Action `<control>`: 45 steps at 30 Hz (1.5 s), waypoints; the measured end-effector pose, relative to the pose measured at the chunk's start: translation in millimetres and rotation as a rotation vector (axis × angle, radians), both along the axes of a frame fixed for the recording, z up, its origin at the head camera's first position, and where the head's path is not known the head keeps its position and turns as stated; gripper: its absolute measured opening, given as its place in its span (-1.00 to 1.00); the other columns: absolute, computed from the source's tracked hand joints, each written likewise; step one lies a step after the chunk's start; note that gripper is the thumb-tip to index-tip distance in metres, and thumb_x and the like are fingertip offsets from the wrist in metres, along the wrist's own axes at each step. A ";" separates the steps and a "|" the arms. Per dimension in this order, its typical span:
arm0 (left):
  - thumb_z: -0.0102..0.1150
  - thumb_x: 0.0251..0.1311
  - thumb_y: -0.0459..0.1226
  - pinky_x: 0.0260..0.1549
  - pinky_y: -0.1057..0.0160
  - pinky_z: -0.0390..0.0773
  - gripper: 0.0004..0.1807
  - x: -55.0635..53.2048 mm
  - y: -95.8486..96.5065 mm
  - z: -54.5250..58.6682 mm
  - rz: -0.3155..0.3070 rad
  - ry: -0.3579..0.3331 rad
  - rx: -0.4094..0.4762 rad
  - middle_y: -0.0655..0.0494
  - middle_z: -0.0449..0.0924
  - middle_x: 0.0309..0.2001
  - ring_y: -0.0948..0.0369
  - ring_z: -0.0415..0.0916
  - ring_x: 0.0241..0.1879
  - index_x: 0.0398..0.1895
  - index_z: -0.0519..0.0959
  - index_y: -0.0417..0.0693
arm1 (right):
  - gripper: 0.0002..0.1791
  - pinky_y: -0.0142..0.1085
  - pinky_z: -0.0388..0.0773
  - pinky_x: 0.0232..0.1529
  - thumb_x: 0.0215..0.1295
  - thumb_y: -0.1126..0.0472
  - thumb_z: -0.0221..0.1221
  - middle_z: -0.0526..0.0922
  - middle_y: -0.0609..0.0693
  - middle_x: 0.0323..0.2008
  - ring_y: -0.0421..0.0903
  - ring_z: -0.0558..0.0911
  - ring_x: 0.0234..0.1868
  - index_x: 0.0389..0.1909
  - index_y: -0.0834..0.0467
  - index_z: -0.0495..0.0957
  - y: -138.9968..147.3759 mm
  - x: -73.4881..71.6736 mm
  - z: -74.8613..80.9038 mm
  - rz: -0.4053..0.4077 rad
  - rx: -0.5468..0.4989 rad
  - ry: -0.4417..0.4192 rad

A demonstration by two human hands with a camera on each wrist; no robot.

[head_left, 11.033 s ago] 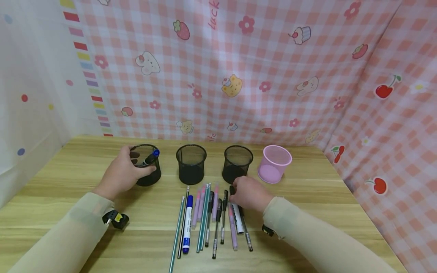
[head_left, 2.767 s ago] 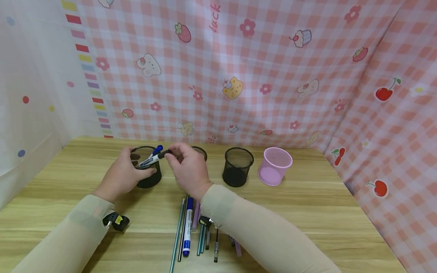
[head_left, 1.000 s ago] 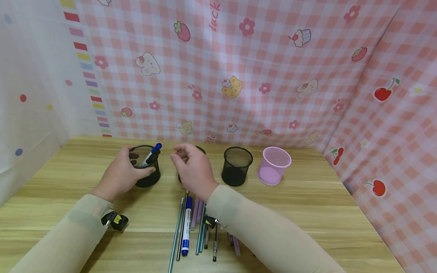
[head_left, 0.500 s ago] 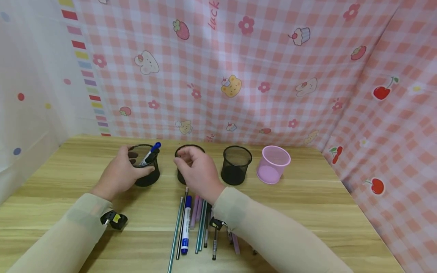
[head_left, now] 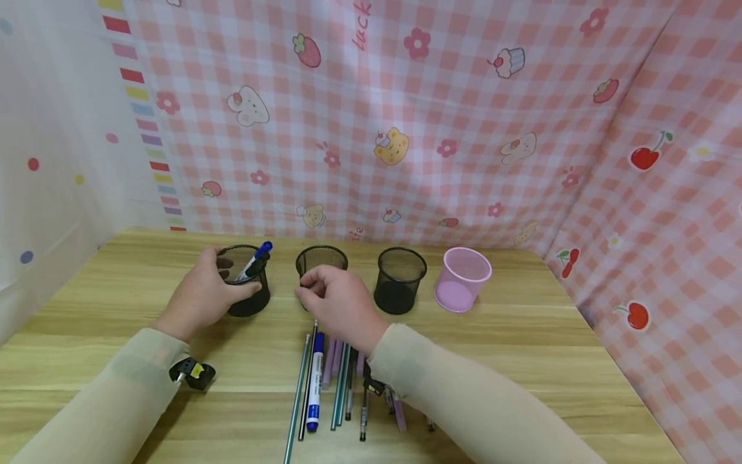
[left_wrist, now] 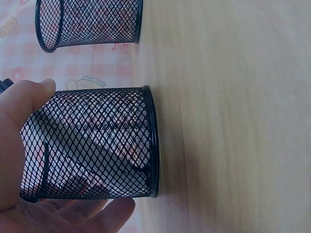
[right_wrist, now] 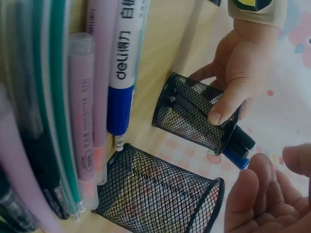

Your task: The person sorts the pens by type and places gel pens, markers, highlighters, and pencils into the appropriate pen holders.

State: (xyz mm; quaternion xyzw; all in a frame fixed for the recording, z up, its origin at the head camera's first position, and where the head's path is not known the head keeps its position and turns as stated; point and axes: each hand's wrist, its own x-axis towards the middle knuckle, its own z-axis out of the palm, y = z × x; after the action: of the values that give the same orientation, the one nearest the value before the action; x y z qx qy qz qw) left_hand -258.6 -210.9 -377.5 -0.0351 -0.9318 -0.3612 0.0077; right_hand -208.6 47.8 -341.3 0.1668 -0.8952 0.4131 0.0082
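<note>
My left hand (head_left: 203, 293) grips the leftmost black mesh pen cup (head_left: 253, 301), thumb and fingers round its upper part. Leaning inside are a blue-capped marker (head_left: 264, 249) and black-capped markers (right_wrist: 240, 145). My right hand (head_left: 342, 306) hovers before the second black mesh cup (right_wrist: 160, 189), its fingers loosely curled with nothing between them. Below it lie a blue-and-white whiteboard marker (head_left: 314, 390), green pencils (head_left: 297, 396), a black pencil (head_left: 307, 393), pink highlighters (head_left: 330, 364) and black pens (head_left: 363, 419). The right forearm hides part of this row.
A third black mesh cup (head_left: 397, 296) and a pink mesh cup (head_left: 458, 293) stand to the right in the same line. Behind the wooden table (head_left: 522, 361) hangs a pink checked cloth (head_left: 452, 84), with another along the right side.
The right hand took a black-capped whiteboard marker from the row, dropped it into the leftmost cup and let go. It has since drawn back rightward and nearer. The left hand stays put.
</note>
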 end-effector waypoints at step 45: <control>0.40 0.21 0.24 0.30 -0.37 0.42 0.27 0.9 1.3 -0.9 0.009 -0.001 0.004 -0.49 0.28 0.48 -0.40 0.32 0.41 0.62 -0.10 -0.33 | -0.59 -0.31 0.62 -0.22 0.33 -0.03 0.44 0.77 -0.08 -0.17 -0.22 0.59 -0.39 0.08 0.10 0.70 8.4 7.0 -26.3 0.087 0.607 -0.147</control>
State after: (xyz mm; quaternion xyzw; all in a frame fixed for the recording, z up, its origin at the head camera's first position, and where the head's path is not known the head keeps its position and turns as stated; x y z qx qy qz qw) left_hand -257.7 -209.5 -378.5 -0.0310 -0.9312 -0.3631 0.0089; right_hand -201.6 56.2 -367.7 0.1695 -0.9679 0.1382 -0.1242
